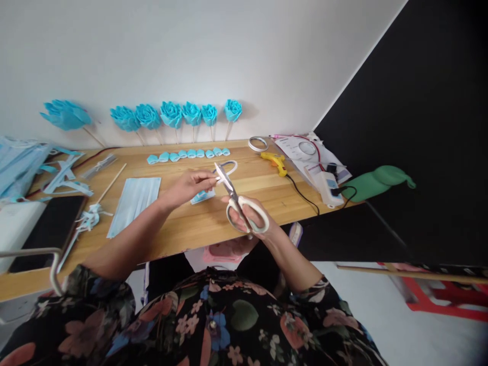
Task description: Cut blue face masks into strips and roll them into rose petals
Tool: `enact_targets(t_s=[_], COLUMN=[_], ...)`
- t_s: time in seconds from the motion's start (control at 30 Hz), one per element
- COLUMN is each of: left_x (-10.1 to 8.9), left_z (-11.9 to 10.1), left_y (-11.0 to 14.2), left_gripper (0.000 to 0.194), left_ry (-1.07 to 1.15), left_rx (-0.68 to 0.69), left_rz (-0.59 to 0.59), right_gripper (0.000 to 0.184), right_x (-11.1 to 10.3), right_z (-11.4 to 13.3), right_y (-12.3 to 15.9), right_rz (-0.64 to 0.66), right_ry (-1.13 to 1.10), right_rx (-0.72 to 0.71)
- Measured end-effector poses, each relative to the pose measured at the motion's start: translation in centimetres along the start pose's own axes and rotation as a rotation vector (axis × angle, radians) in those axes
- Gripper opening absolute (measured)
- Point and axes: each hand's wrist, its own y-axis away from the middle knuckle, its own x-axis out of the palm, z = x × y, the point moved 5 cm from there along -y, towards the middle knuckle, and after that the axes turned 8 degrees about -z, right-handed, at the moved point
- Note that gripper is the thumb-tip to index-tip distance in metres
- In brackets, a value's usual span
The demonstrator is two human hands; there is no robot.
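White-handled scissors [233, 193] are in my right hand [247, 216], its fingers through the handle loops. Their blades point up and away, close to my left fingertips. My left hand [192, 187] pinches a thin white strip [233, 163] that curls into a loop behind the blades. Whether the blades touch the strip I cannot tell. Below my left hand a small light-blue piece [203, 196] lies on the wooden table [183, 229], partly covered by the hand. A flat pleated face mask [135, 201] rests to the left of that hand.
Several blue flowers on sticks [171, 115] lean on the wall behind a row of small folded blue pieces [190, 153]. At right are a tape roll [258, 144], a yellow glue gun [275, 162] and a power strip [328, 189]. A dark phone [48, 229] lies left.
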Motion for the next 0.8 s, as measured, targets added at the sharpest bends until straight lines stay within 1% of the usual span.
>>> enact_targets(t_s=[0.03,0.1,0.17,0.2,0.23,0.27,0.3,0.33,0.4,0.43,0.5,0.57,0.63,0.7,0.73,0.77,0.8], left_x=[0.0,0.8,2.0,2.5,2.7,3.0,3.1,3.3,4.1,4.4,4.8,5.0,4.8,4.5,4.3,4.1,3.8], left_z=[0.2,0.7,1.2,1.2,1.0,0.5,-0.1,-0.7,-1.8,-2.3,-2.9,-2.7,-2.1,-1.3,-1.0,-0.7,-0.5], left_y=[-1.1,-3.6,-5.5,-6.0,-6.2,-5.9,-5.4,-4.8,-3.2,-2.6,-1.9,-1.8,-2.1,-2.1,-2.0,-1.8,-1.5], left_gripper=[0.037,0.035,0.029,0.030,0.035,0.041,0.044,0.047,0.054,0.052,0.043,0.034,0.029,0.027,0.025,0.024,0.024], left_ry=[-0.115,-0.308,-0.475,-0.542,-0.562,-0.528,-0.444,-0.329,-0.139,-0.070,0.037,0.108,0.144,0.149,0.147,0.141,0.135], left_rx=[0.041,0.139,0.217,0.233,0.234,0.222,0.189,0.128,-0.007,-0.050,-0.106,-0.137,-0.154,-0.175,-0.190,-0.204,-0.214], left_rz=[-0.025,-0.026,-0.002,-0.010,-0.063,-0.111,-0.144,-0.168,-0.107,-0.086,-0.102,-0.148,-0.190,-0.212,-0.217,-0.222,-0.227], right_gripper=[0.060,0.059,0.059,0.059,0.058,0.058,0.059,0.060,0.062,0.063,0.061,0.057,0.053,0.051,0.051,0.050,0.051], right_x=[0.0,-0.2,-1.1,-1.8,-2.6,-3.3,-4.0,-4.6,-5.3,-5.4,-5.1,-4.8,-5.0,-6.4,-7.3,-8.3,-9.1], right_z=[0.3,0.9,1.6,1.8,2.0,2.1,2.2,2.2,2.0,1.9,1.7,1.5,1.4,1.8,2.2,2.9,3.5], right_y=[0.2,0.3,0.5,0.5,0.6,0.8,0.9,1.0,1.2,1.3,1.2,1.0,0.5,0.1,-0.1,-0.2,-0.2], right_rz=[0.002,-0.029,-0.128,-0.188,-0.241,-0.286,-0.322,-0.351,-0.389,-0.399,-0.403,-0.389,-0.384,-0.443,-0.503,-0.583,-0.641], right_ry=[0.022,0.063,0.096,0.111,0.127,0.141,0.150,0.155,0.167,0.172,0.183,0.203,0.262,0.425,0.564,0.753,0.988], right_rx=[-0.024,-0.074,-0.107,-0.115,-0.115,-0.108,-0.100,-0.090,-0.067,-0.059,-0.049,-0.037,-0.038,-0.087,-0.133,-0.183,-0.209])
